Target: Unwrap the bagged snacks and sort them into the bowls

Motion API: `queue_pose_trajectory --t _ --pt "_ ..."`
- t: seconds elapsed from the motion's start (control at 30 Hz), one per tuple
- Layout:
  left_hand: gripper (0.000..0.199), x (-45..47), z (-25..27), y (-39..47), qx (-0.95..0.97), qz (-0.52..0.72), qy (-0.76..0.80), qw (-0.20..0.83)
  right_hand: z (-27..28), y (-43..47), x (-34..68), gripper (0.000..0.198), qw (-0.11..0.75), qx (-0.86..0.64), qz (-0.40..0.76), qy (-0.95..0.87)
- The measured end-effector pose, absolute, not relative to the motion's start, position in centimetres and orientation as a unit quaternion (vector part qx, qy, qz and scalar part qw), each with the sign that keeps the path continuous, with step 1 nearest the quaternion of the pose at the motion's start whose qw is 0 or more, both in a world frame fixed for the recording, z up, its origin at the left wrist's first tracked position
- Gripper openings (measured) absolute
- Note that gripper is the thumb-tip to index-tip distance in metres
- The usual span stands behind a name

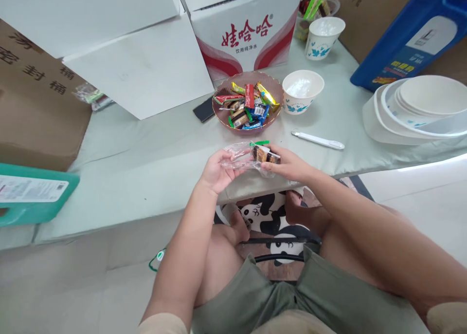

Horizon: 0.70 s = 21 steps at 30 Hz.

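Note:
Over the front edge of the table, my left hand (pixel 218 171) grips a crinkled clear plastic bag (pixel 237 155), its fingers partly behind the film. On the other side, my right hand (pixel 292 165) closes around a wrapped sandwich biscuit (pixel 261 154) with dark filling and a green strip on its wrapper. The biscuit lies against the bag; whether it is inside cannot be made out. Just beyond my hands stands a pinkish scalloped bowl (pixel 221 122) heaped with wrapped snacks (pixel 251 105) in red, yellow, blue and green.
Right of the bowl are a paper cup (pixel 302 93), another paper cup (pixel 324 39) and a white utility knife (pixel 317 140). A black phone (pixel 203 111) lies partly under the bowl. White tubs (pixel 379 115), a blue jug (pixel 404 42), cartons (pixel 248 37) and a green container (pixel 40 193) border the table.

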<state>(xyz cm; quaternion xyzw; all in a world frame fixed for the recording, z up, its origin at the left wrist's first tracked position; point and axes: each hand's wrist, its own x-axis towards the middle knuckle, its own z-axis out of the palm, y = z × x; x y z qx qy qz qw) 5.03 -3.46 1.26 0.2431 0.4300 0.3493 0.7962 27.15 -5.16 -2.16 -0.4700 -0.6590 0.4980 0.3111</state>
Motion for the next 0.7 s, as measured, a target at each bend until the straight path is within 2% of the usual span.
queue_pose_trajectory --t 0.13,0.4,0.6,0.7 --pt "0.041 5.5 1.1 -3.7 0.241 0.365 0.400 0.806 -2.7 -5.3 26.7 0.066 0.343 -0.467 0.521 -0.626" --pt "0.043 6.0 0.5 -3.6 0.200 0.382 0.386 0.816 -1.4 -6.2 25.4 0.055 0.369 -0.510 0.565 -0.534" --pt "0.039 6.1 0.4 -3.4 0.147 0.396 0.372 0.827 -1.0 -6.5 24.8 0.039 0.455 -0.522 0.618 -0.372" --pt "0.029 5.7 0.4 -3.0 0.154 0.409 0.385 0.813 -1.0 -5.6 25.4 0.032 0.516 -0.519 0.612 -0.298"
